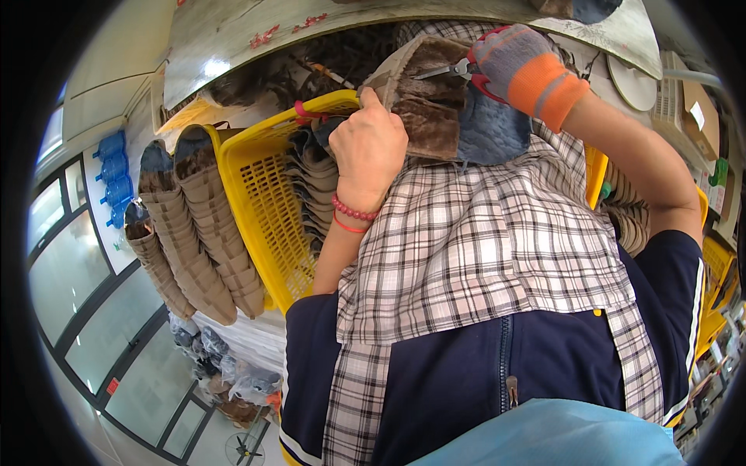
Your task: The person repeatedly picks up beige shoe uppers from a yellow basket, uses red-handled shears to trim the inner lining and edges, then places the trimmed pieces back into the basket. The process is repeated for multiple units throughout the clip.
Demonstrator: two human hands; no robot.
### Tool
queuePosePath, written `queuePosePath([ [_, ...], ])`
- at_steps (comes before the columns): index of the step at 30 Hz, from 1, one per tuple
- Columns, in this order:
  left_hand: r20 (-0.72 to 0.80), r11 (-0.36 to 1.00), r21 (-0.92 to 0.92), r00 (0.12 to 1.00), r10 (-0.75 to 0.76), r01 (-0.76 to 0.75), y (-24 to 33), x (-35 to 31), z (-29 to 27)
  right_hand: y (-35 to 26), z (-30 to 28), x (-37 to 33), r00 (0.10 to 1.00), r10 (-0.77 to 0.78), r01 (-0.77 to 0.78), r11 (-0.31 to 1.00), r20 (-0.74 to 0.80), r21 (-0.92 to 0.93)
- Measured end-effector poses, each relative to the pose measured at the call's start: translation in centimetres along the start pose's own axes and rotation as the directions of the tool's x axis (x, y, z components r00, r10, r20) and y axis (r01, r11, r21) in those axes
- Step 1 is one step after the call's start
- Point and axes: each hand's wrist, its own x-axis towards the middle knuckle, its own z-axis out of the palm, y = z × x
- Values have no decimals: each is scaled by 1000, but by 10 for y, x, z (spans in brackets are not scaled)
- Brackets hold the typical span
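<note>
Right hand, gloved in orange and grey, has its fingers wrapped around the red handles of the scissors, blades aimed left across the brown lining; whether their tips touch it, I cannot tell. And that's what counts here: the fur piece lies left of the gloved grip and toward the body, the blades running over its upper part. Over on the other side, the bare left hand is clamped on its left edge, fingers partly hidden behind it. Long axis? Roughly left to right, dipping toward the wearer, the blue-grey end pointing right. It's held up at the far end of the checked apron, just short of the table's near edge, with the yellow basket off to the left.
</note>
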Motion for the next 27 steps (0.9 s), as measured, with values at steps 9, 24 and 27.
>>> queuePosePath([
  [9,54,989,-119,995,-81,87,-1,-8,-2,16,-12,-24,993,114,-115,962,17,246],
  [24,11,986,-152,997,-74,75,-15,-35,28,-5,-28,-13,970,-88,4,937,225,349],
  [27,7,987,-143,998,-70,71,-15,-36,29,-6,-32,-12,970,-110,33,944,218,328],
])
